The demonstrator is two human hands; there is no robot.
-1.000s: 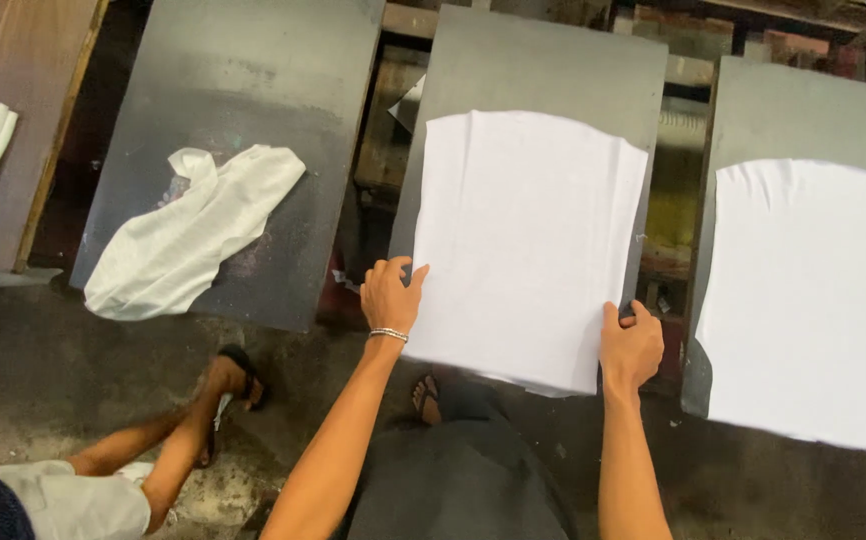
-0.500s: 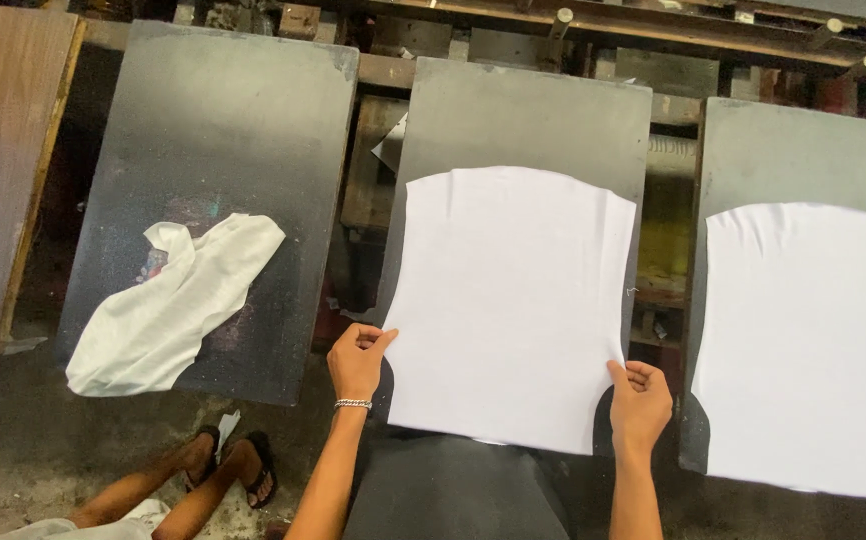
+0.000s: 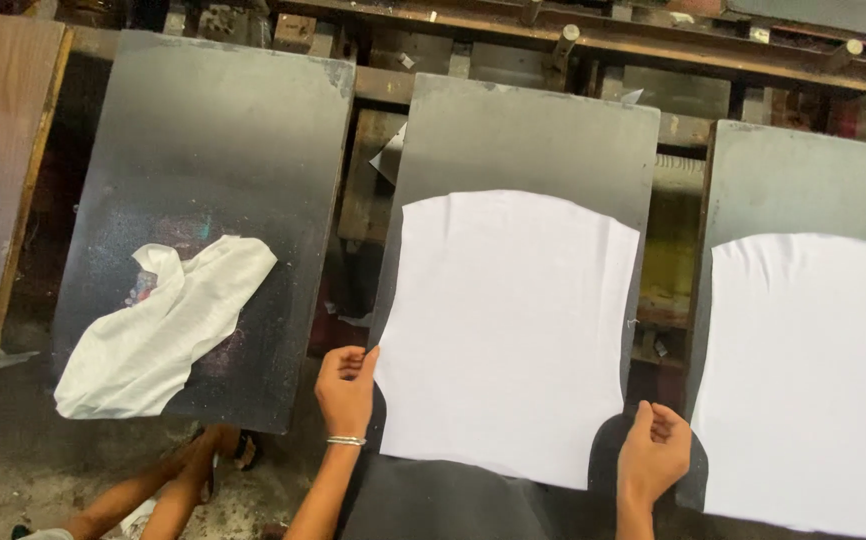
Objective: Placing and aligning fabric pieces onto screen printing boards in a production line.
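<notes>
Your left hand point(image 3: 346, 388) pinches the near-left edge of the white fabric panel point(image 3: 508, 330) and your right hand point(image 3: 653, 455) grips its near-right corner, its long axis running away from you up the dark platen point(image 3: 523, 135).

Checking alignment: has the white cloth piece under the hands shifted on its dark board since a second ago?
Yes. The white cloth piece has slid toward the person: more bare dark board shows above it.
</notes>
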